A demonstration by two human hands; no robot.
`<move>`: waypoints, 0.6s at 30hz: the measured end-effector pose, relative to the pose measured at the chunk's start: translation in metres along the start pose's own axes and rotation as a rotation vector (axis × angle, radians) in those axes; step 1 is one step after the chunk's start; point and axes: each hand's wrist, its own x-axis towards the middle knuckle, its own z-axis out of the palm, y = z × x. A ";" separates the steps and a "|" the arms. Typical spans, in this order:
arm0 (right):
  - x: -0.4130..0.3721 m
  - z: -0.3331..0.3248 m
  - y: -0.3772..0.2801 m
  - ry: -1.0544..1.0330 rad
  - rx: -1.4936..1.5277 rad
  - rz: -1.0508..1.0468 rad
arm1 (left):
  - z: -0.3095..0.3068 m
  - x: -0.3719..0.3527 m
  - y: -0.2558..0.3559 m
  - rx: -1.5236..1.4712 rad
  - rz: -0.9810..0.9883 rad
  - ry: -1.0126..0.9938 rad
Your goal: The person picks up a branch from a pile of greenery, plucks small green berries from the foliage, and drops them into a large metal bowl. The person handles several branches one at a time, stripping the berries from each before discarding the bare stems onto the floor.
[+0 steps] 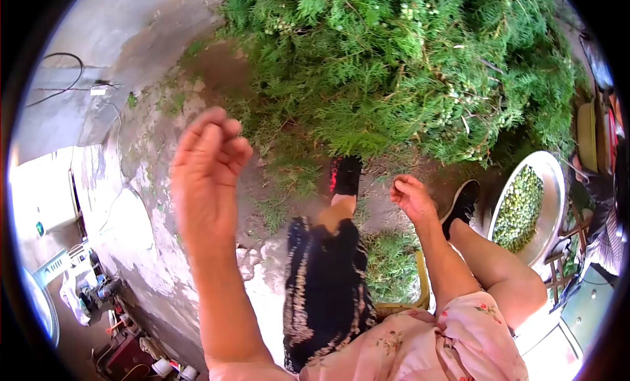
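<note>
We sit over a patch of brown, litter-strewn earth ground [382, 213], with a flaking pale grey wall-like surface [147, 243] along the left and a thin black looped cable [81, 64] at its far end. Assorted household clutter [98, 289] crowds the near left, and a curved yellow frame [425, 286] shows near us, between our legs. A broad heap of feathery green conifer branches [394, 72] fills the far side, beyond both hands. Our left hand [213, 164] is raised in front of the heap's left edge, fingers half curled and thumb close against them. Our right hand [412, 197] is lower, just short of the heap's near edge, its fingers bent together toward the thumb. At its right, past a black shoe [464, 202], a round silver metal basin [555, 207] stands tilted in our view, holding many small pale green cones [520, 210]. We cannot tell whether either hand pinches something small: the left is blurred and the right's fingertips overlap. The heap is cut off at the far edge, glare washes out the left margin, and the dark objects behind the basin are hard to make out.
</note>
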 end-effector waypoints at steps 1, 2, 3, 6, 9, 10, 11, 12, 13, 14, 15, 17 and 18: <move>0.000 -0.003 0.007 0.057 -0.031 0.027 | -0.019 0.007 -0.020 0.148 -0.045 0.090; -0.002 -0.006 0.014 0.114 -0.062 0.054 | -0.039 0.014 -0.046 0.210 -0.174 0.189; -0.002 -0.010 0.020 0.172 -0.094 0.075 | -0.059 0.020 -0.075 0.221 -0.282 0.215; -0.008 -0.024 0.035 0.246 -0.101 0.171 | -0.117 0.033 -0.182 0.364 -0.503 0.326; -0.011 -0.038 0.046 0.259 -0.138 0.195 | -0.137 0.047 -0.256 0.426 -0.522 0.309; -0.012 -0.039 0.047 0.267 -0.148 0.217 | -0.134 0.051 -0.271 0.466 -0.484 0.298; -0.013 -0.040 0.049 0.277 -0.157 0.238 | -0.136 0.057 -0.288 0.504 -0.448 0.282; -0.014 -0.041 0.050 0.286 -0.168 0.255 | -0.153 0.068 -0.317 0.749 -0.372 0.204; -0.017 -0.041 0.051 0.300 -0.179 0.274 | -0.150 0.074 -0.325 0.935 -0.215 0.158; -0.019 -0.041 0.052 0.302 -0.175 0.293 | -0.147 0.080 -0.331 1.114 -0.050 0.109; -0.020 -0.040 0.053 0.303 -0.181 0.300 | -0.143 0.083 -0.334 1.289 0.124 0.059; -0.021 -0.038 0.055 0.297 -0.192 0.312 | -0.138 0.088 -0.334 1.288 0.074 0.089; -0.021 -0.038 0.057 0.302 -0.200 0.322 | -0.136 0.090 -0.333 1.289 0.049 0.104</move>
